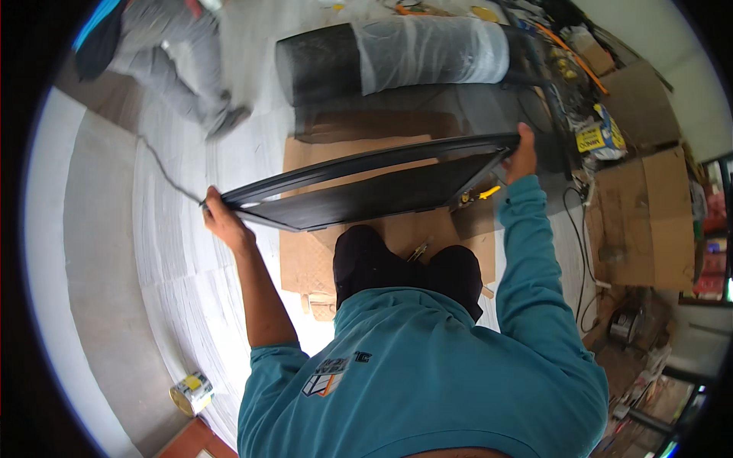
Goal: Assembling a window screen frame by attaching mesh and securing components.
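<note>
A black window screen frame (359, 166) with dark mesh (374, 195) is raised and tilted in front of me, above my knees. My left hand (227, 224) is closed around its left corner. At the opposite end, farther up, my right hand (522, 158) grips the right corner. Beneath the frame lies a cardboard sheet (305, 263). A yellow-handled tool (489, 192) rests near the frame's right end. Between my knees is a small slim tool (418, 250), too small to name.
A black mesh roll (317, 65), partly wrapped in clear plastic, lies beyond the frame. At the upper left a person in grey trousers (179, 72) stands. Cardboard boxes (641, 217) and black cables (582, 229) are on the right. A tin can (191, 393) sits at the lower left.
</note>
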The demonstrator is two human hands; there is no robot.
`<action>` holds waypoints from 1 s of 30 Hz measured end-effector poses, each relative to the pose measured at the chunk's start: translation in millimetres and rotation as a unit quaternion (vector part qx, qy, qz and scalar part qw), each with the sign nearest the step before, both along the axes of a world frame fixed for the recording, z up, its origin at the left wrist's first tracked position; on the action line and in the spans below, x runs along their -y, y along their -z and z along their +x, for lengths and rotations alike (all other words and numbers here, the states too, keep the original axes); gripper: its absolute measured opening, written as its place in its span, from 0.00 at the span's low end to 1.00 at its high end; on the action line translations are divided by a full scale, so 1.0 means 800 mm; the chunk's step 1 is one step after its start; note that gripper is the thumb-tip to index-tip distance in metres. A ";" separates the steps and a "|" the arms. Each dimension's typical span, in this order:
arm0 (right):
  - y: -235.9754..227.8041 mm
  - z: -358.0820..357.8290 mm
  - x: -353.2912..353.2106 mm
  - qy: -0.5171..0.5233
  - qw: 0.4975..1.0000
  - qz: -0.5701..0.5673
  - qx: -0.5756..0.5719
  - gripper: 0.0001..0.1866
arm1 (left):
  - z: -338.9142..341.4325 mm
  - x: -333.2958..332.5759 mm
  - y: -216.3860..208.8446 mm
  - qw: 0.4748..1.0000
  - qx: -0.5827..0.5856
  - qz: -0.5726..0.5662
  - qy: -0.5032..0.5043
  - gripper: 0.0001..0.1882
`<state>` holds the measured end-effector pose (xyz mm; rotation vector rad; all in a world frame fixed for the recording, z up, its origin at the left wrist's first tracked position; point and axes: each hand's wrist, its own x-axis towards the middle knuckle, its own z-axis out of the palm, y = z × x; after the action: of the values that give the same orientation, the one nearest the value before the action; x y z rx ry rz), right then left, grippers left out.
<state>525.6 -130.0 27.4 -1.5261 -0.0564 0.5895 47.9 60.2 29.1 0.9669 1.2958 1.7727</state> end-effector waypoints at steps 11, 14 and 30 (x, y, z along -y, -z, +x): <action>-0.009 -0.004 -0.018 -0.011 0.999 0.024 -0.038 0.30 | -0.015 -0.013 0.003 1.000 -0.023 0.009 0.016 0.17; -0.020 -0.013 -0.020 -0.015 1.000 0.009 -0.012 0.44 | -0.031 -0.009 0.003 0.996 -0.027 -0.019 0.084 0.20; -0.008 -0.004 0.020 -0.140 0.989 0.054 -0.014 0.48 | -0.036 -0.008 0.023 0.993 -0.077 -0.041 0.075 0.29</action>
<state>522.1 -146.2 33.7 -1.4148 -0.2811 0.8187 19.2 66.4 10.8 1.1428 1.3433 1.5443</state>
